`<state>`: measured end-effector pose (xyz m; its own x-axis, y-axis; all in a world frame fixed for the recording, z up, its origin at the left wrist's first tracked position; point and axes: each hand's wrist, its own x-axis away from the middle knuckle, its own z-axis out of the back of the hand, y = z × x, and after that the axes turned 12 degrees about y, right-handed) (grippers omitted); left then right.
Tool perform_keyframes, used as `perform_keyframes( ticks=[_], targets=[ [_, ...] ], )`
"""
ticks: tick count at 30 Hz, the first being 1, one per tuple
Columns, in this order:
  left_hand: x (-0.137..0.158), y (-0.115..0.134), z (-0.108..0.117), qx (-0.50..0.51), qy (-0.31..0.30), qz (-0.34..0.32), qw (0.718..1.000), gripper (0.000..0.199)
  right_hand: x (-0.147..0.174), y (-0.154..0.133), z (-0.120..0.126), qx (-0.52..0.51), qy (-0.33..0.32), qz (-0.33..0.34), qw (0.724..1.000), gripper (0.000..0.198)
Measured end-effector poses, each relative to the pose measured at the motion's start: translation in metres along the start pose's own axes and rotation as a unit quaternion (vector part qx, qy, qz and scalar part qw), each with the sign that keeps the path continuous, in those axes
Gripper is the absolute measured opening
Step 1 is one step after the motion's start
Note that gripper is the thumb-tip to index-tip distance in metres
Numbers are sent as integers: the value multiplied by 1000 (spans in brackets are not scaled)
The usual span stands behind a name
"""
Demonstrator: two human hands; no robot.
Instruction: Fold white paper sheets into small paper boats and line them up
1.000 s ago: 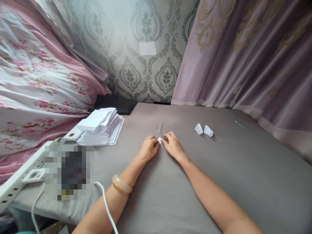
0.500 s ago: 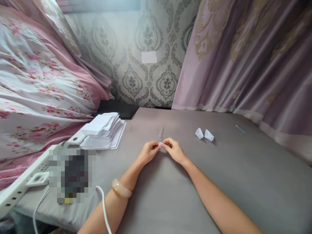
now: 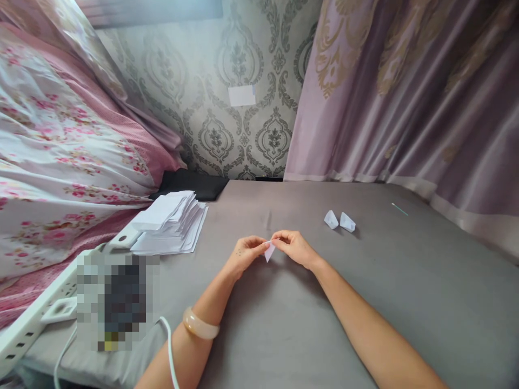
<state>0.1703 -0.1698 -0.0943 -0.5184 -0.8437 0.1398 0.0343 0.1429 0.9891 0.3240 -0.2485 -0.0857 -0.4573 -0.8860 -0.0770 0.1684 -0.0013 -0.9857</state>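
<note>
A small piece of folded white paper (image 3: 269, 252) is pinched between my two hands over the grey cloth. Thumb and fingers of my left hand (image 3: 248, 254) close on its left side. From the right, my right hand (image 3: 295, 247) grips the top edge in a pinch. The paper's lower part hangs down to a point, and its upper part is partly hidden by fingertips. Beyond my right hand lie two folded white paper pieces, one (image 3: 331, 219) beside the other (image 3: 347, 222).
A stack of white paper (image 3: 170, 224) stands at the left, before a black flat item (image 3: 194, 183). A white power strip (image 3: 36, 319) runs along the left edge, with a white cable (image 3: 169, 346) near my left forearm. A thin stick (image 3: 399, 208) lies far right.
The folded paper has turned, so a pointed part now hangs below my fingers. Both hands still pinch it. The view has shifted slightly.
</note>
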Motion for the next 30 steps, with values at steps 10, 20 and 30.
perform_keyframes(
  ticks=[10,20,30],
  targets=[
    [-5,-1,-1,189,80,61,977,35,0,18,-21,67,156,137,976,24],
    [-7,-4,0,185,109,57,975,38,9,12,-29,91,139,171,971,25],
    [-6,-7,-5,104,103,18,989,38,2,16,-29,31,145,34,988,24]
  ],
)
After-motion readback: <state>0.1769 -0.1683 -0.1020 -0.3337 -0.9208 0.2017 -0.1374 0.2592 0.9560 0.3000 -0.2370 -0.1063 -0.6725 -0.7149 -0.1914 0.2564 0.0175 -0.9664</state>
